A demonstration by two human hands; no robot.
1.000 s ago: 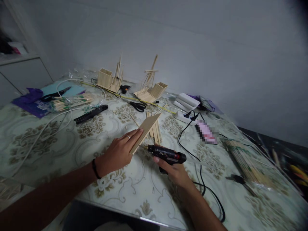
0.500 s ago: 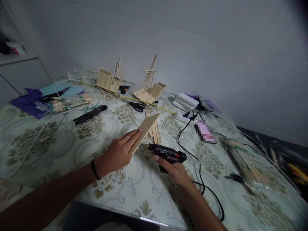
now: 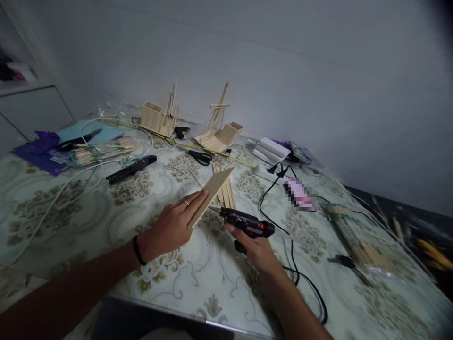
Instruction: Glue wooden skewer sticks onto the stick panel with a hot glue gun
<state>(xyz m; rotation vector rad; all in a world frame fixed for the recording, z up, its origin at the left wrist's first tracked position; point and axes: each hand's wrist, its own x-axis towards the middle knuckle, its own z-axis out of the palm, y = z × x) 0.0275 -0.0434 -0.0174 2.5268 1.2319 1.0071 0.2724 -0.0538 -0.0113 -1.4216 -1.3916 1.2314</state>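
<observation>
My left hand (image 3: 173,224) grips a flat wooden panel (image 3: 214,191) by its near end, holding it tilted above the table. A ring and a black wristband show on that hand and wrist. In my right hand (image 3: 256,248) is a black glue gun (image 3: 246,222), its nozzle at the panel's right edge; whether the tip touches cannot be made out. A small red light glows on the gun's body, and a black cable trails from it. Behind the panel lies a bundle of thin wooden sticks (image 3: 226,191), partly hidden by it.
Two stick models (image 3: 152,117) (image 3: 230,133) stand by the wall. Black scissors (image 3: 200,157), a black cutter-like tool (image 3: 131,170) and bagged sticks (image 3: 106,150) lie left and centre. A power strip (image 3: 264,173), a phone (image 3: 299,193) and more packed sticks (image 3: 357,236) lie right.
The glue gun has shifted slightly, its nozzle a little higher along the panel's edge. The panel stays in my left hand, and the view has moved slightly.
</observation>
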